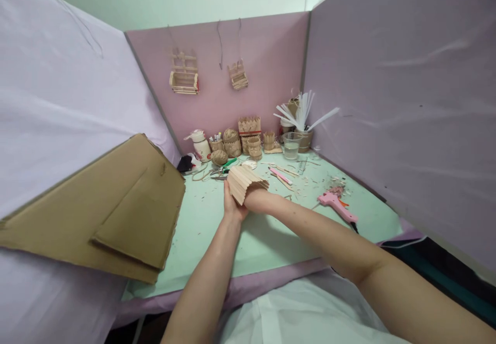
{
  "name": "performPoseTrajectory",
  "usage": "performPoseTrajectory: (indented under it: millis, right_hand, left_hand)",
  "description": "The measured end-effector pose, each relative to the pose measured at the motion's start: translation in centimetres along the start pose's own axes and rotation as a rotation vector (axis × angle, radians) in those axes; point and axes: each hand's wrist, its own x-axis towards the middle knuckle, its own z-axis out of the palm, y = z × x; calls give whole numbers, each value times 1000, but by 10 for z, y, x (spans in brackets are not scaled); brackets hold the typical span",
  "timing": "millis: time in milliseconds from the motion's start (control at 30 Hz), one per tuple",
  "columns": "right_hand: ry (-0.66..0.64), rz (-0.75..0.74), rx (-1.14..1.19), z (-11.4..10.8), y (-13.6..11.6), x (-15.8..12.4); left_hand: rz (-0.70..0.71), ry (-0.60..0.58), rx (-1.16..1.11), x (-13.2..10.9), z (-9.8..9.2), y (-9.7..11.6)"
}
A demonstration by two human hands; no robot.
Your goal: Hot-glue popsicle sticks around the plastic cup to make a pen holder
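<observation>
A container made of pale wooden sticks [241, 180] lies tilted on its side above the middle of the table, its zigzag-edged opening facing right. My left hand [231, 204] cups it from the left and below, thumb up along its outer wall. Inside the opening sits my right hand [258, 198]; its fingers are hidden by the stick wall, so what they do in there does not show. Close behind the container lie green-handled pliers [228, 165] and a pair of scissors [219, 173].
A pink glue gun [337, 205] rests at right, near a pink cutter [280, 175] and scattered stick scraps. Twine balls [219, 157], a water cup [291, 146] and a pot of white strips [304, 140] line the back. Cardboard sheets [127, 215] lean over the left side.
</observation>
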Motion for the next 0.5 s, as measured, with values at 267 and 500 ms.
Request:
performPoseTrajectory:
  millis: [267, 500]
  right_hand:
    - [-367, -157, -119, -59, 32, -6]
    - [-255, -172, -157, -55, 40, -9]
  left_hand:
    - [120, 181, -56, 6, -4, 14]
    - [-8, 46, -10, 1, 0, 7]
